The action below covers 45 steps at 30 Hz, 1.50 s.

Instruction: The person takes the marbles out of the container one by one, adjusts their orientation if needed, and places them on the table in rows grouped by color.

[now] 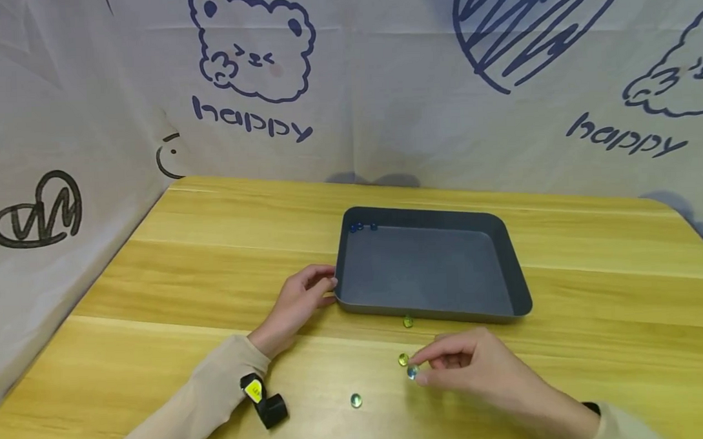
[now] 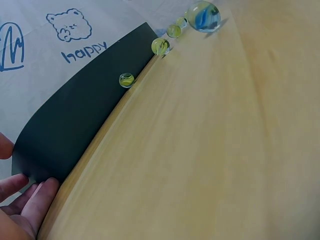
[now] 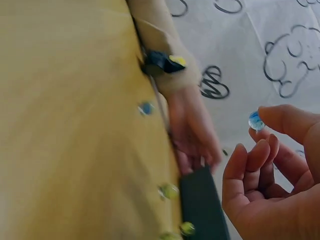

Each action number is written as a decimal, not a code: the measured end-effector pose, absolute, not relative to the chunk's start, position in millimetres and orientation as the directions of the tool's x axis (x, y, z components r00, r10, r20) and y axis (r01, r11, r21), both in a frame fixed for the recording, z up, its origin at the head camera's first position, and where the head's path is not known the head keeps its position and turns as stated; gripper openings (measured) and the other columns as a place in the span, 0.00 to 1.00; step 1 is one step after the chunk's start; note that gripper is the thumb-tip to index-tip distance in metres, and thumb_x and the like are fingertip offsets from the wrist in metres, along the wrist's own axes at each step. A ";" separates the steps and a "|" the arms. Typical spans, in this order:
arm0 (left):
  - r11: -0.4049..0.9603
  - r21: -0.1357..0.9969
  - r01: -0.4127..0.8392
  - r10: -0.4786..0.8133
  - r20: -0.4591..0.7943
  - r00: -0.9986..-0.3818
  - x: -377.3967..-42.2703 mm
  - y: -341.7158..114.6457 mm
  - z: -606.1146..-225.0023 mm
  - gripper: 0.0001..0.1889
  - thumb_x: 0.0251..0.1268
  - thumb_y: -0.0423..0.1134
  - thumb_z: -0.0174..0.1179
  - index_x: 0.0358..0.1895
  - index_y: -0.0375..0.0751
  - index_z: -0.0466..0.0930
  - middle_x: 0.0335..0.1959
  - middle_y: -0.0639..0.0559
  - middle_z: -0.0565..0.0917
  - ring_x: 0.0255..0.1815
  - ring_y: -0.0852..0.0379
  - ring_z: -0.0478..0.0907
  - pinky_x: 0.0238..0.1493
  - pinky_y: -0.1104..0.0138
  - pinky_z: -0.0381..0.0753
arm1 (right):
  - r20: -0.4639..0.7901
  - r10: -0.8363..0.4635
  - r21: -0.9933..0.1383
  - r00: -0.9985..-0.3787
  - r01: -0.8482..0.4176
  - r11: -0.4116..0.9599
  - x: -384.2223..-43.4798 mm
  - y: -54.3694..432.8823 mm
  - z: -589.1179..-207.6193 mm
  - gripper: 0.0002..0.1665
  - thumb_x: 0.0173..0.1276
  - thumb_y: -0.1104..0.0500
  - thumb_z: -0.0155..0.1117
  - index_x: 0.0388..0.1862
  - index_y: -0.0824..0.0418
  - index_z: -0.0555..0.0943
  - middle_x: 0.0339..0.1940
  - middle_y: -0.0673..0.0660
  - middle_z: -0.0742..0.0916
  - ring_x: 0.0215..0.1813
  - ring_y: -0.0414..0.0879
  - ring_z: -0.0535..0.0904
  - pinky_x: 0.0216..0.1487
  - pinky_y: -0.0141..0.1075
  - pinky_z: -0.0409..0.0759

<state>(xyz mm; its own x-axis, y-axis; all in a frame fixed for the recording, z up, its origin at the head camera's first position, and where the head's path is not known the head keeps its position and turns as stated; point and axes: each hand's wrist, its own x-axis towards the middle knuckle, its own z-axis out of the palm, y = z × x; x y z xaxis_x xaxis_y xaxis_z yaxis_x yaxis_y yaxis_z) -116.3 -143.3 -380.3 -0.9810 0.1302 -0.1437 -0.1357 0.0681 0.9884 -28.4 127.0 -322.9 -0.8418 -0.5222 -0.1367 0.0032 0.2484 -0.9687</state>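
Observation:
My right hand [image 1: 479, 370] pinches a clear marble [image 3: 256, 121] with blue in it between thumb and index finger, just above the table; its other fingers curl inward. My left hand [image 1: 299, 302] touches the outer wall of a dark grey tray [image 1: 430, 313] at its near left corner with its fingertips. Near that tray's front wall lies a yellow-green marble [image 1: 408, 321]. Another yellow marble [image 1: 403, 359] sits right beside the right fingertips. Between the two arms rests a clear marble with blue inside [image 1: 356, 400].
Three dark blue marbles [image 1: 360, 226] lie in the tray's far left corner. A black device [image 1: 265, 403] with a yellow label is on the left sleeve. A white cloth [image 1: 382, 102] with drawings hangs behind the wooden table [image 1: 241, 230].

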 end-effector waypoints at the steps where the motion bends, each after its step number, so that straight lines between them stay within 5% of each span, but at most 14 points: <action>1: 0.069 0.988 -0.136 0.129 -0.144 -0.981 -116.3 -143.0 -379.9 0.18 0.70 0.31 0.50 0.60 0.27 0.72 0.56 0.35 0.75 0.55 0.45 0.75 0.53 0.61 0.82 | -0.158 -0.523 -0.969 -0.837 0.029 0.246 -25.7 126.4 -324.9 0.13 0.63 0.62 0.68 0.44 0.67 0.86 0.24 0.51 0.77 0.21 0.39 0.63 0.18 0.29 0.61; 14: 0.073 0.988 -0.136 0.124 -0.144 -0.982 -118.9 -141.7 -380.8 0.18 0.70 0.31 0.49 0.60 0.27 0.72 0.56 0.35 0.75 0.55 0.45 0.76 0.52 0.61 0.82 | -0.267 -0.518 -0.951 -0.813 0.134 0.280 -9.6 121.1 -349.5 0.13 0.62 0.61 0.68 0.44 0.67 0.86 0.21 0.51 0.79 0.21 0.37 0.66 0.21 0.26 0.67; 25: 0.078 0.988 -0.135 0.124 -0.144 -0.982 -119.4 -141.8 -379.4 0.19 0.70 0.31 0.50 0.60 0.27 0.72 0.56 0.35 0.75 0.55 0.45 0.76 0.52 0.62 0.82 | -0.315 -0.473 -0.914 -0.823 0.130 0.384 -6.6 113.9 -357.9 0.11 0.60 0.62 0.70 0.41 0.64 0.88 0.30 0.53 0.86 0.25 0.39 0.72 0.23 0.27 0.72; 45: 0.061 0.988 -0.140 0.128 -0.147 -0.981 -116.6 -142.3 -381.5 0.18 0.70 0.31 0.50 0.59 0.26 0.73 0.55 0.35 0.75 0.55 0.45 0.76 0.51 0.62 0.83 | -0.302 -0.477 -0.876 -0.825 0.043 0.480 -11.4 106.2 -364.3 0.09 0.57 0.62 0.73 0.37 0.61 0.88 0.18 0.49 0.79 0.17 0.38 0.68 0.17 0.27 0.67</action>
<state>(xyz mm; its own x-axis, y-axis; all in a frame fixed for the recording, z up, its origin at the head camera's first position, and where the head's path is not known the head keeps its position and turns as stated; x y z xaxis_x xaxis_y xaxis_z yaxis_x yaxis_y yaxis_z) -116.6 -142.3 -381.5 -0.9809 0.1280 -0.1468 -0.1399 0.0614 0.9883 -11.4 106.2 -364.3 -0.8250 -0.4774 -0.3023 0.0432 0.4801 -0.8761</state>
